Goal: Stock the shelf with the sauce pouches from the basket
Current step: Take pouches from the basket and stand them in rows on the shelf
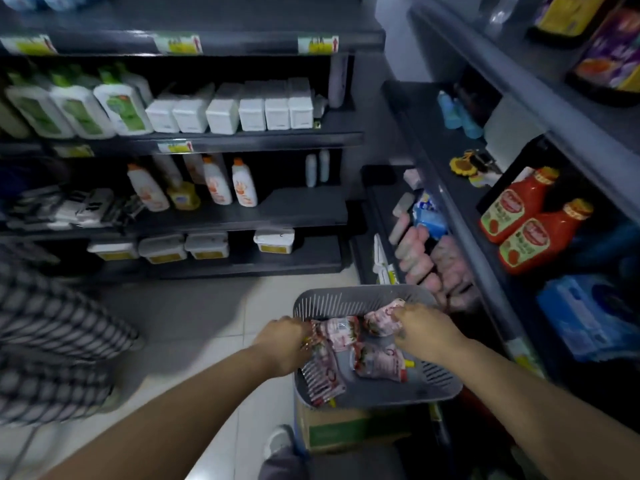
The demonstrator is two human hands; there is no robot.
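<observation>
Both my hands are in the basket near the right shelf — left hand and right hand each pinching a sauce pouch. Slick pouches — weak pinches could drop one.

I see the basket at lower centre of the frame, resting on a cardboard box, with several sauce pouches inside it. My left hand is at its left rim, my right hand over its far right part. Shelves fill the upper left; ketchup bottles sit on the right.
</observation>
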